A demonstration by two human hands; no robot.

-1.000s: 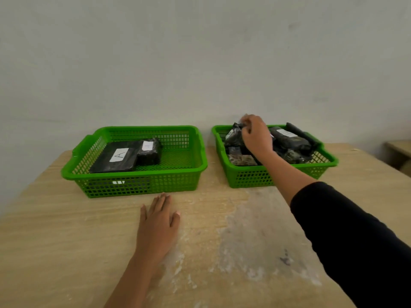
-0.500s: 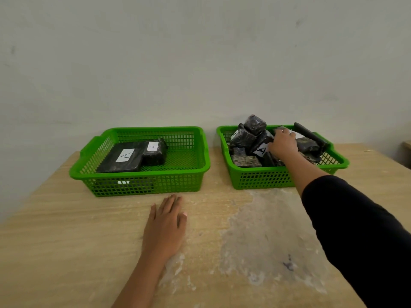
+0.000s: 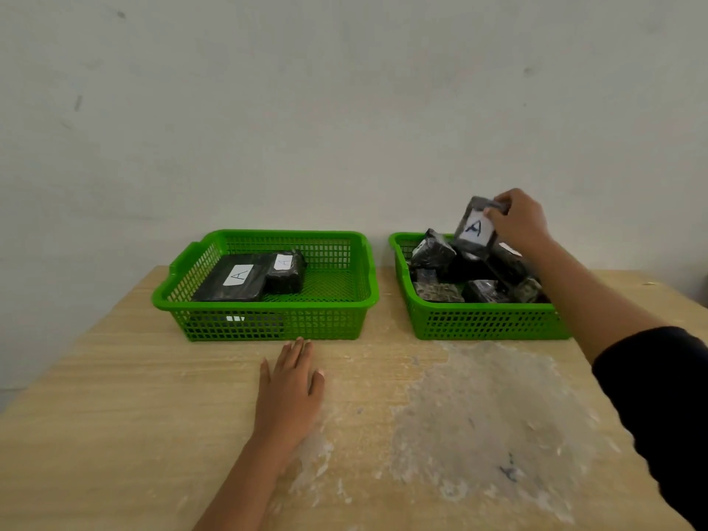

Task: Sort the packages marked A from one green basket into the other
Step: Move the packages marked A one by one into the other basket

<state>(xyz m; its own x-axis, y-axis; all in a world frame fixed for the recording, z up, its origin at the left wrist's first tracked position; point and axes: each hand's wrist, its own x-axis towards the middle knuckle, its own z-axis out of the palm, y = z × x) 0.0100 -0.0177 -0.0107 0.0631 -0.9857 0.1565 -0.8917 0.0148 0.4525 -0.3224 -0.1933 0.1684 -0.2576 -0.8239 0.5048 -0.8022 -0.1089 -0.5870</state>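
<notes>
Over the right basket point(image 3: 479, 320), near its back edge: right hand point(image 3: 523, 220) now up off the pile with a black package point(image 3: 474, 231) pinched at its top edge, white label with an A turned toward the camera. Half a second ago was still down among the packs, fingers on that same label; a second ago poking at the left end of the heap. So, pick made, and looks like the right kind too. Package tilted, hanging just above the other dark packs point(image 3: 475, 285), maybe still brushing one, hard to tell.

Fingers curled tight round the top of the pack, wrist bent, forearm reaching in from the right over the basket's front right corner. Left hand point(image 3: 289, 389) flat on the table point(image 3: 115, 415), palm down, fingers spread a little, holding nothing, tips just short of the left basket point(image 3: 268, 323)'s front wall. Hasn't budged.

Two A packs point(image 3: 249, 277) already lying in the left basket, back left part. Third one probably headed across next.
</notes>
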